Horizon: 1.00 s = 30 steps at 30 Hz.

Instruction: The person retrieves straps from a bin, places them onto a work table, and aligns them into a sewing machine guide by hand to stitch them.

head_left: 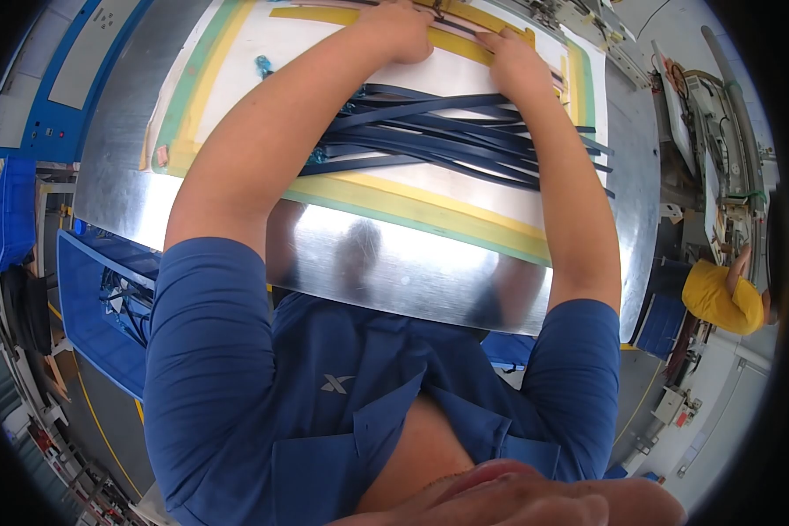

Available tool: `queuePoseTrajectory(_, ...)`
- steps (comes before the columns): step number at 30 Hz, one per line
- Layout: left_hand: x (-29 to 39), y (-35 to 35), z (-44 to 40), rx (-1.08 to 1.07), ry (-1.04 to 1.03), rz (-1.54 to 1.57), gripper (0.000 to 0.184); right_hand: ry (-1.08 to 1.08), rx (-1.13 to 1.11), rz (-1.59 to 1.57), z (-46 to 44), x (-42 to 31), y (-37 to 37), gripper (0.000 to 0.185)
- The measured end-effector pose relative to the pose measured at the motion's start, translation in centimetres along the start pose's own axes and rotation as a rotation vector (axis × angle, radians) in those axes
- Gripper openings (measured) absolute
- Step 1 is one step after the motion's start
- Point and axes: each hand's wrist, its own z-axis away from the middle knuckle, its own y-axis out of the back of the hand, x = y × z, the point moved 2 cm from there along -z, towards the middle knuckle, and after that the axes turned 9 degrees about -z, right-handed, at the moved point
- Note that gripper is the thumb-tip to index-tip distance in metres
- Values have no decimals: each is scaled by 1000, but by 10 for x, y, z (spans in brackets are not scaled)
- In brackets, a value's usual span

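Observation:
My left hand [399,31] is at the far side of the metal worktable, its fingers curled together over a dark strap [458,27]. The strap lies lengthwise along a yellow strip fixture [454,44]. To the right, my right hand [515,63] has its thumb and forefinger closed at the same strap, against the fixture. Some fingertips of both hands are hidden. Between my forearms lies a loose bundle of navy straps [430,131], with shiny teal wrapping [317,156] at its left ends.
Green and yellow tape [412,203] borders the white sheet on the metal table [403,272]. A blue bin [105,324] with dark straps stands at lower left, a blue machine [61,88] at upper left. Machinery [618,53] lines the far right; a person in yellow [723,298] works beyond.

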Motion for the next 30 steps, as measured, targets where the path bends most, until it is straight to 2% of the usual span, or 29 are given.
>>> queuePoseTrajectory(4,1,-12,-10,64,-44,19,59,-8,-11,12,5,-2,9,49)
queuePoseTrajectory(10,15,23,7,-43,1,-28,59,-47,-27,12,10,0,17,50)
queuePoseTrajectory(19,16,12,-2,19,-23,-19,58,-37,-20,9,11,15,17,51)
queuePoseTrajectory(23,17,22,3,-41,-6,-46,59,-73,-60,9,15,14,25,51)
queuePoseTrajectory(30,14,7,-10,12,-74,-31,58,-88,-66,11,17,22,27,52)
